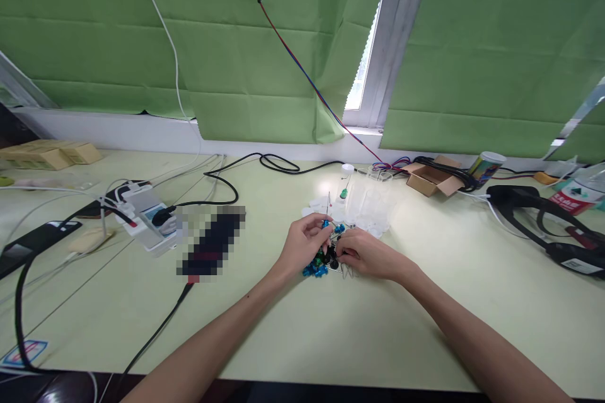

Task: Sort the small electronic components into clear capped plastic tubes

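Observation:
My left hand is closed in a pinch at the pile's left side. A small blue push pin shows at its fingertips, and a thin metal spike rises just above it. My right hand has its fingers curled together over the right side of the same pile; what they hold, if anything, is hidden. Between the hands lie more blue push pins, small black pieces and thin bent wires like paper clips. Behind them stand clear plastic containers, near a small green piece with a thin spike.
A power strip with cables lies to the left, beside a blurred dark device on a cord. At the back right are an open cardboard box, a can, a black headset and a labelled bottle.

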